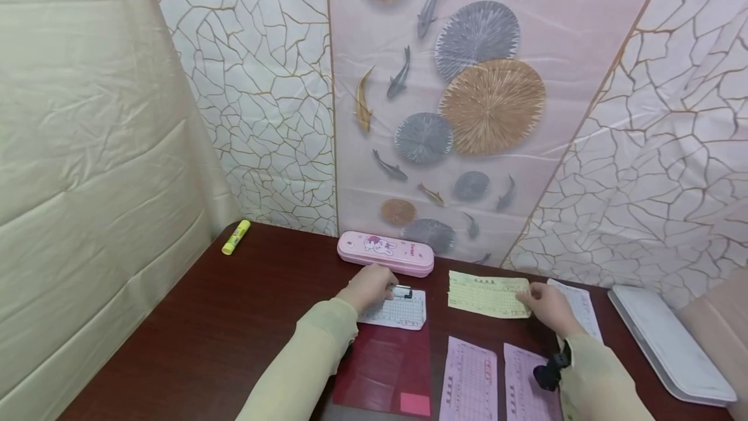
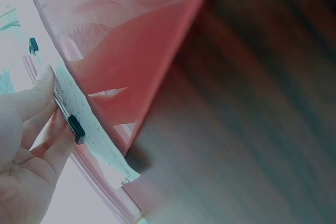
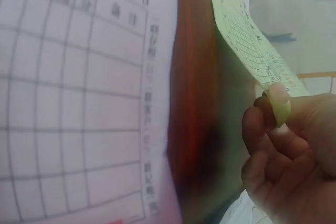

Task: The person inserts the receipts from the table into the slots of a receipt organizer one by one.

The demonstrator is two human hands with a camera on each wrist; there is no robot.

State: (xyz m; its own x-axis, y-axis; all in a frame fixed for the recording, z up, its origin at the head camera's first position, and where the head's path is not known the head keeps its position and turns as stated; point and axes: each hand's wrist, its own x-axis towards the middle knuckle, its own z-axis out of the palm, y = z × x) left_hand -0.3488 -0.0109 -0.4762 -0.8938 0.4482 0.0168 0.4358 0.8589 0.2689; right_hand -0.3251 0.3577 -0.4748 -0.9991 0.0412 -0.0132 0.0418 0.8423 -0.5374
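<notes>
My left hand (image 1: 369, 288) pinches a metal clip with black ends (image 1: 403, 291) at the top of a translucent red folder (image 1: 382, 366). A white printed form (image 1: 400, 314) lies over the folder's upper part, beside the clip. In the left wrist view, the thumb and fingers grip the clip (image 2: 68, 114) along the form's edge. My right hand (image 1: 552, 309) pinches the right end of a pale yellow-green form (image 1: 485, 294). In the right wrist view, this form (image 3: 247, 40) slants up from between thumb and fingers (image 3: 252, 124).
Two pink forms (image 1: 469, 382) (image 1: 528, 385) lie at the front, partly below the right wrist. A white form (image 1: 578, 307) sits behind the right hand. A pink pencil case (image 1: 386, 253), yellow glue stick (image 1: 236, 237) and white case (image 1: 669, 343) stand around the brown table (image 1: 193, 330).
</notes>
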